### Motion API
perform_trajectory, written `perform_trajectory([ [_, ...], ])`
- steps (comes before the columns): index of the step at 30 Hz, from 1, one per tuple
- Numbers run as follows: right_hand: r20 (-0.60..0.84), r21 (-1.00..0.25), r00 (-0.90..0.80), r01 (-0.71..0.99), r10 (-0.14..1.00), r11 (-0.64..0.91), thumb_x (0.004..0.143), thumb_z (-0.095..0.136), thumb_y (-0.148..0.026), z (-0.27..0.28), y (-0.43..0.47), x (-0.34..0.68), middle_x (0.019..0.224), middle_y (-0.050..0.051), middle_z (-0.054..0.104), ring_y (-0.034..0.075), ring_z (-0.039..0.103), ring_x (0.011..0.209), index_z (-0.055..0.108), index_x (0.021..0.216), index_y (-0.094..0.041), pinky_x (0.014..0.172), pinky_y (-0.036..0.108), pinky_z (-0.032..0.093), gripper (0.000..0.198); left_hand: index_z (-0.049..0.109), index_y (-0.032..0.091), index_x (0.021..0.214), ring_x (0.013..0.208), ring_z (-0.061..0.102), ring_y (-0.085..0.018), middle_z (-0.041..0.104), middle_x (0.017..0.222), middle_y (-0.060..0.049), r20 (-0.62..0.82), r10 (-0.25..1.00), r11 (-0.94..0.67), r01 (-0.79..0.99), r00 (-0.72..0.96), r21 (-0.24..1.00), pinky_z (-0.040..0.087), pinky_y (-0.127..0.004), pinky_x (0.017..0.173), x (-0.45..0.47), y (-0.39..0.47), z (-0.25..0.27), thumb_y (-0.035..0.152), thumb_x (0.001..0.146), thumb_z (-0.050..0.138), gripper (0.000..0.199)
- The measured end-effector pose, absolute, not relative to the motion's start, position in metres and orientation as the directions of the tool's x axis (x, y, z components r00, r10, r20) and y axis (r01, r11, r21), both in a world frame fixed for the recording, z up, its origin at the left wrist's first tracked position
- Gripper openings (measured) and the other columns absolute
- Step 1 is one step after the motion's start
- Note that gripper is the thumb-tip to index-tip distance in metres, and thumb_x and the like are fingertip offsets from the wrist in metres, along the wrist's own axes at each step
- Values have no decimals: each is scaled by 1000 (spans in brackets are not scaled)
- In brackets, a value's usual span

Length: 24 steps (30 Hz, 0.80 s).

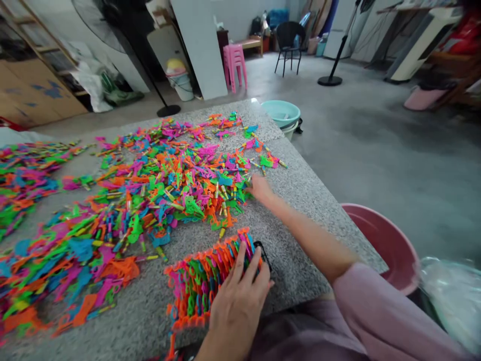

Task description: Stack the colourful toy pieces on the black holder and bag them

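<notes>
My left hand (240, 296) lies with its fingers stretched and a little apart over the right end of a neat row of small plastic toys (191, 286), packed side by side in orange, pink, green and blue. A black object (263, 254) shows just past its fingertips, partly hidden. Farther out, my right hand (260, 190) is at the right edge of a loose heap of the same bright toys (188, 175), some with yellow tube-like ends. Its fingers are bent together against the heap; what is between them is hidden.
More loose toys (30, 180) cover the left of the speckled stone table (300, 175). Past its right edge stand a turquoise basin (281, 111), a red tub (391, 240) and a clear plastic bag (451, 296). Pink stools (235, 65) and a black chair (290, 40) are behind.
</notes>
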State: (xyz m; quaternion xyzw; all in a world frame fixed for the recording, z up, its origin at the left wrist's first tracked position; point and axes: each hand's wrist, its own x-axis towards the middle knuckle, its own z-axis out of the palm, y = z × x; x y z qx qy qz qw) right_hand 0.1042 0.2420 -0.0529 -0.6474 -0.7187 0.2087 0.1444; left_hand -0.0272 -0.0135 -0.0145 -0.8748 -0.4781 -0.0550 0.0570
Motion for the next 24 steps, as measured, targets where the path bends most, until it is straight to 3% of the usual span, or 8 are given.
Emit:
perform_trajectory([
  [6,-176,-452,-203,886,963,104,80,62,-17,-67,220,151,85,9,71,23,65,84,68,86,-14,70,26,46,9,59,23,125,142,34,-32,49,148,-2,148,814,-564,825,562,-33,55,-41,101,-34,-16,-15,26,98,45,31],
  [10,-321,-670,-381,738,867,76,82,60,-25,-76,176,202,56,-3,59,12,55,54,63,75,-16,55,21,40,12,60,20,124,142,34,-34,53,145,-5,155,792,-595,804,590,-19,54,-45,102,-35,-14,-12,21,97,42,33],
  [13,-197,-769,-332,636,923,65,78,62,-24,-75,175,213,60,-2,61,11,53,54,63,75,-15,55,21,39,10,61,19,123,139,39,-33,57,140,-6,161,794,-589,808,586,-39,55,-45,99,-31,-12,-9,21,98,37,34],
  [18,-22,-643,-193,754,981,134,67,68,-15,-59,206,205,76,3,70,15,61,70,68,80,-15,66,24,43,12,61,20,124,140,39,-32,55,142,-4,142,830,-540,841,540,-43,56,-44,98,-24,-12,-6,27,100,37,35],
  [21,-23,-679,-248,715,968,167,65,70,-14,-57,197,206,76,2,68,15,61,70,65,77,-16,67,26,44,13,61,22,123,142,34,-32,54,144,0,137,843,-521,853,520,-31,55,-44,100,-24,-13,-6,27,99,42,32],
  [24,-126,-855,-312,516,942,56,70,69,-22,-67,156,209,66,-1,62,14,59,60,57,76,-18,60,26,47,14,61,22,125,144,31,-31,53,144,0,109,848,-522,853,519,-9,52,-44,103,-25,-14,-4,27,98,45,32],
])
